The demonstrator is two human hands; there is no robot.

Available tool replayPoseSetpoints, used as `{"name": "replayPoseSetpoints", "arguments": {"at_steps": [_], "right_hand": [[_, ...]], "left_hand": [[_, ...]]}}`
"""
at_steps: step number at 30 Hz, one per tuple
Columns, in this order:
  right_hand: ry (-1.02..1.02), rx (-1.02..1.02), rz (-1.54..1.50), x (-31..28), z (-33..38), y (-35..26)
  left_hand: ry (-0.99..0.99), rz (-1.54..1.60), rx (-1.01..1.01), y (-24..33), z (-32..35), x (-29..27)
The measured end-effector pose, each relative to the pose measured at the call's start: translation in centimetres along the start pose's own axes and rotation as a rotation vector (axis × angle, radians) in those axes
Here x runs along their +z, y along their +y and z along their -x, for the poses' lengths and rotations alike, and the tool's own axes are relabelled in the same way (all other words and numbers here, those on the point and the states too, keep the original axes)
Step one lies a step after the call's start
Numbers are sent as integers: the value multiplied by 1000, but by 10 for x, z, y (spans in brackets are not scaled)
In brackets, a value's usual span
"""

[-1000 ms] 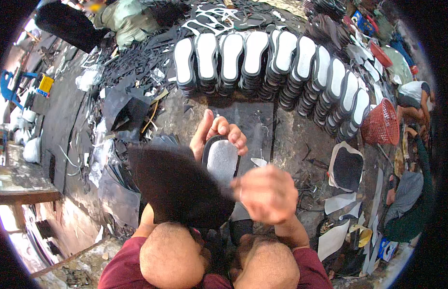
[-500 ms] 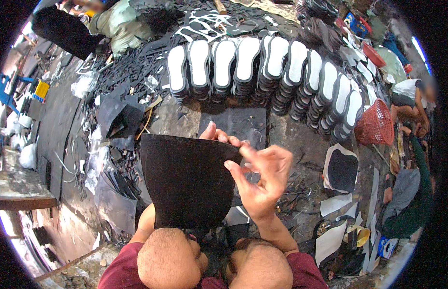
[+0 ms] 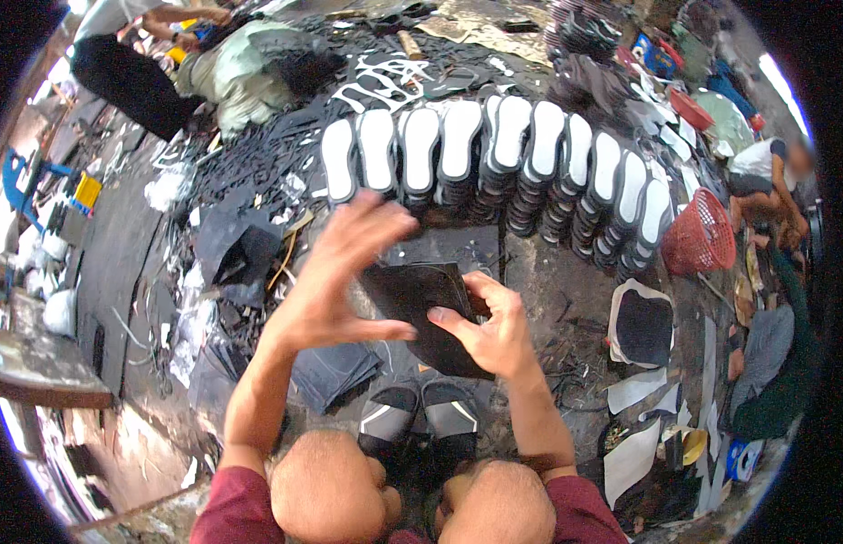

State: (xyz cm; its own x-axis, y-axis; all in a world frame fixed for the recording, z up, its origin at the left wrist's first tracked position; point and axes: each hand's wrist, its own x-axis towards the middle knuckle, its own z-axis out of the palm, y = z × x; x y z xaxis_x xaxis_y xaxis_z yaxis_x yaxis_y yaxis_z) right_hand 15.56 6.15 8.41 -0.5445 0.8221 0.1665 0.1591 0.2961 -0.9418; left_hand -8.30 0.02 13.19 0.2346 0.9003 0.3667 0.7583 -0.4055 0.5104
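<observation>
- The person is sitting low at frame centre, holding a black sheet (image 3: 421, 313) above the floor (image 3: 548, 290), in front of the knees (image 3: 412, 490).
- The right hand (image 3: 494, 331) is gripping the sheet's right edge, thumb lying on top and fingers curled under.
- The left hand (image 3: 335, 276) is spread open, fingers fanned, its thumb side touching the sheet's left edge; it is not clamping anything.
- To do this well, the right hand's pinch probably needs to stay firm so the limp sheet is not sagging or slipping.
- The open left hand seems best used flat, smoothing and steadying.
- Rows of white-topped soles (image 3: 494, 154) are standing in the upper middle, well apart; a red basket (image 3: 698, 236) is sitting at right.
</observation>
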Motion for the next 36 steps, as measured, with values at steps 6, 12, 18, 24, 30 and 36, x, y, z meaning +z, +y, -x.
{"name": "replayPoseSetpoints", "arguments": {"at_steps": [6, 12, 18, 24, 30, 36], "right_hand": [[-172, 225, -470, -2, 1, -18], [-207, 380, -775, -7, 9, -15], [-164, 262, -803, 6, 2, -45], [-178, 72, -249, 25, -22, -42], [83, -110, -77, 62, -27, -33], [151, -23, 35, -49, -10, -12]], "left_hand": [[-427, 669, -415, 1, 4, -14], [-484, 835, -259, 3, 9, -21], [-558, 567, -141, 5, 9, -32], [-445, 536, -286, 10, 32, -25], [-19, 547, -619, -30, 86, 10], [1010, 976, -789, -131, 190, -43]]}}
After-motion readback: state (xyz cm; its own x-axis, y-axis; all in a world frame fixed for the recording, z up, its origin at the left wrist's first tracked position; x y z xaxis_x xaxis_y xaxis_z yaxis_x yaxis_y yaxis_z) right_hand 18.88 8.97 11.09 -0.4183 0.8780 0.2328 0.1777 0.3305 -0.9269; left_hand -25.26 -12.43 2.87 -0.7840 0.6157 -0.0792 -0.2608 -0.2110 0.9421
